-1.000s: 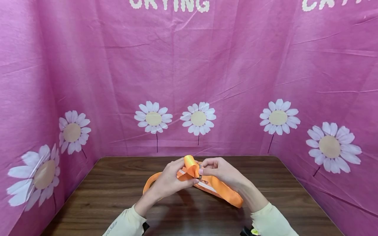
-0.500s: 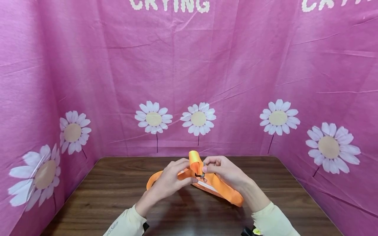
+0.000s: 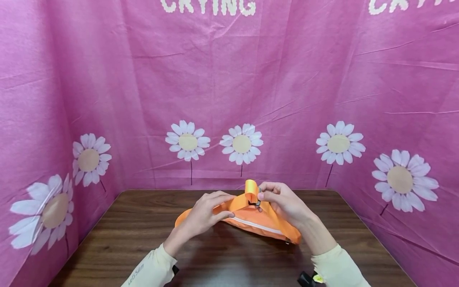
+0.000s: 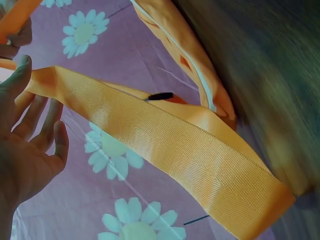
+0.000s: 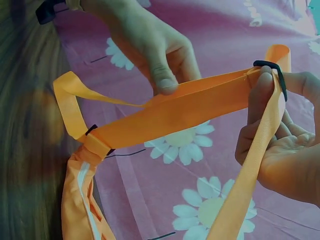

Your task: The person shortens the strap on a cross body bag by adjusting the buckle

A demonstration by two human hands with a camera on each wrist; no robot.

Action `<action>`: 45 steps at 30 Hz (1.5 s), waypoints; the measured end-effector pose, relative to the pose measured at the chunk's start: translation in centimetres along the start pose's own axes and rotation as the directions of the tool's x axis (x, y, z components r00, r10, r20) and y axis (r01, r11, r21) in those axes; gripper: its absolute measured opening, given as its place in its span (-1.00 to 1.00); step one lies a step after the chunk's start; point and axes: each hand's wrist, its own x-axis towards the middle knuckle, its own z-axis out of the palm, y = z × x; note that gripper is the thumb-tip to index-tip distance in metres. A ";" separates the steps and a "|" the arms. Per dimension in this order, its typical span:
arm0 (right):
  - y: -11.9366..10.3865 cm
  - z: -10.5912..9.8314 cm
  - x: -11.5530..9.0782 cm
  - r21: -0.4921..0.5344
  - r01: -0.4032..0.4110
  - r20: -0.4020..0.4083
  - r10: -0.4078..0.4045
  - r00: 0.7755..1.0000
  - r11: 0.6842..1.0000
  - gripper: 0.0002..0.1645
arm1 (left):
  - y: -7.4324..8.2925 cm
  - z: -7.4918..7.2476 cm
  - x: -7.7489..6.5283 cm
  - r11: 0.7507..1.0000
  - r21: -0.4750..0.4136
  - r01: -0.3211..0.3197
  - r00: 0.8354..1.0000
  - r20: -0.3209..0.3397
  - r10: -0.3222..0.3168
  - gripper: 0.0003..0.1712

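An orange waist bag [image 3: 247,219] with a white zipper lies on its side on the table, its wide webbing strap [image 4: 150,130] raised in folds above it. My right hand [image 3: 287,203] pinches a dark slide buckle [image 5: 270,67] between thumb and fingers, and a short strap loop [image 3: 251,187] stands up out of it. To the left, my left hand [image 3: 206,213] has the strap between its thumb and fingers, loosely. In the right wrist view the left thumb [image 5: 165,82] lies against the strap's edge, the other fingers partly hidden behind.
The dark wooden table [image 3: 143,247] reaches back to a pink curtain [image 3: 287,79] printed with white daisies, which hangs on three sides. A second dark buckle [image 5: 91,130] joins the strap to the bag's end.
My right hand has moved right and slightly up with the buckle and loop. My left hand has come away from the loop, widening the gap between hands; more of the bag and zipper shows.
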 end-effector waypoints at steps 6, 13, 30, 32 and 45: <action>-0.6 -0.5 -0.2 0.057 0.026 -0.045 -0.024 0.999 0.998 -0.93 | -1.5 -0.1 -0.1 1.000 -0.002 -0.030 1.000 0.008 0.030 -0.43; -1.1 -1.2 -0.6 0.090 0.079 -0.046 -0.076 0.996 0.993 -0.84 | -2.8 -0.3 -0.6 1.000 -0.011 0.001 0.999 0.049 0.000 -0.44; -0.8 -2.0 -0.7 0.026 0.104 0.022 -0.104 0.994 0.994 -0.87 | -3.7 -0.5 -1.0 0.993 0.111 0.032 0.996 0.083 -0.042 -0.38; -0.6 -1.8 -0.6 -0.019 0.091 0.023 -0.091 0.996 0.996 -0.89 | -3.3 -0.5 -0.9 0.995 0.100 0.025 0.996 0.077 -0.033 -0.34; 1.4 0.4 0.2 -0.270 -0.029 0.089 0.055 0.995 0.963 -0.77 | 1.1 -0.5 0.1 0.994 0.067 -0.090 0.996 0.026 0.088 -0.28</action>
